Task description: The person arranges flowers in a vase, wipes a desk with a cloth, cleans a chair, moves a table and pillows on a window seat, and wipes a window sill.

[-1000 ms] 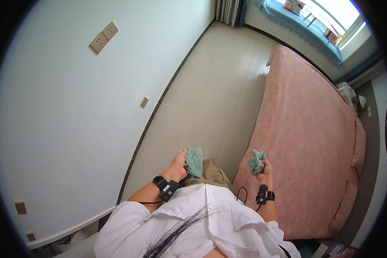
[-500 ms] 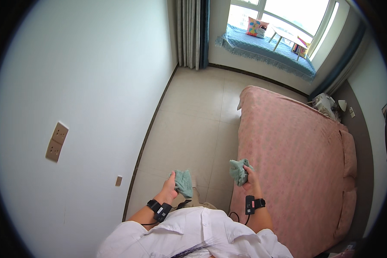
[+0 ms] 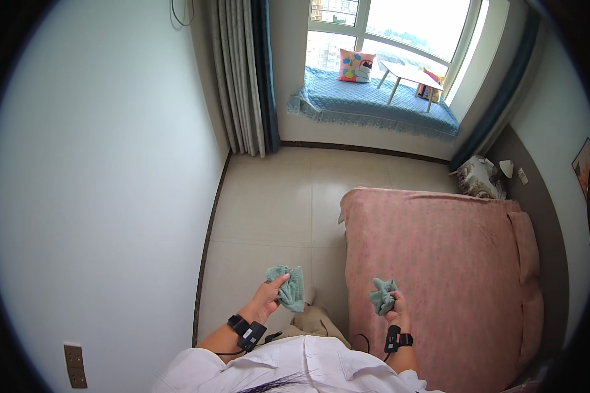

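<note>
My left hand [image 3: 267, 297] is closed on a green cloth [image 3: 291, 288], which spreads out flat past the fingers with the thumb on top. A second green cloth [image 3: 382, 297], more bunched up, is gripped in my right hand [image 3: 397, 306]. The two hands are held apart in front of my body, the left one above the floor and the right one over the near left part of the pink-covered bed [image 3: 439, 275]. Each wrist wears a black strap with a small black box on it.
A pale wall [image 3: 111, 177] with a socket plate [image 3: 75, 365] runs along the left. Tiled floor [image 3: 269, 203] lies between wall and bed. Grey and blue curtains [image 3: 242, 78] hang at the far left corner. The blue-covered window seat [image 3: 373, 108] holds a cushion [image 3: 356, 66] and small white table [image 3: 410, 73].
The view has shifted: window, curtains and bed sit lower and further left, with the wall socket lower too. Both hands still grip their cloths; the left cloth is spread with its thumb now visible on top.
</note>
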Demonstrator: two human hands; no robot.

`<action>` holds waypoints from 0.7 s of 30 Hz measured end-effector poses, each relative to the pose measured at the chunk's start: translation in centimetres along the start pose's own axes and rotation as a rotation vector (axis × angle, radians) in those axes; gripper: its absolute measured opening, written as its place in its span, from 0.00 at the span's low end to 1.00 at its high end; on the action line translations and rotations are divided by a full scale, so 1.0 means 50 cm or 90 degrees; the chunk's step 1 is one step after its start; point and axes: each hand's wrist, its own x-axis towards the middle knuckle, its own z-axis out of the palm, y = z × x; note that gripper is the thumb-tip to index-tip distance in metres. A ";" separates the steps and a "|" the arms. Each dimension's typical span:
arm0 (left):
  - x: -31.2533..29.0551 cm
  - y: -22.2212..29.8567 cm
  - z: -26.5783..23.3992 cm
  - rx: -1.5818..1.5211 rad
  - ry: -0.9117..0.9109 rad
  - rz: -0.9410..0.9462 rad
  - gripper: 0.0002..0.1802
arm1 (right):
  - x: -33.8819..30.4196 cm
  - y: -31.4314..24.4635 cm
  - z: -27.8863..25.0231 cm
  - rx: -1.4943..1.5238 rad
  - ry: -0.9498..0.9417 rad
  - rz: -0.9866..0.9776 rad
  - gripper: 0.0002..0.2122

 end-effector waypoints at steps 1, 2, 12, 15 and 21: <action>0.048 0.020 0.022 0.004 -0.012 -0.025 0.15 | 0.076 -0.012 -0.042 0.019 -0.035 -0.017 0.19; 0.096 0.042 0.041 0.009 -0.017 -0.024 0.15 | 0.146 -0.033 -0.052 0.035 -0.077 -0.026 0.17; 0.486 0.325 0.101 -0.105 0.094 0.050 0.18 | 0.639 -0.173 0.399 -0.061 -0.022 0.065 0.12; 0.620 0.403 0.122 -0.111 0.084 0.044 0.21 | 0.772 -0.214 0.508 -0.070 -0.100 0.062 0.12; 0.893 0.575 0.244 -0.069 0.020 -0.009 0.21 | 0.937 -0.341 0.692 -0.119 -0.103 0.070 0.12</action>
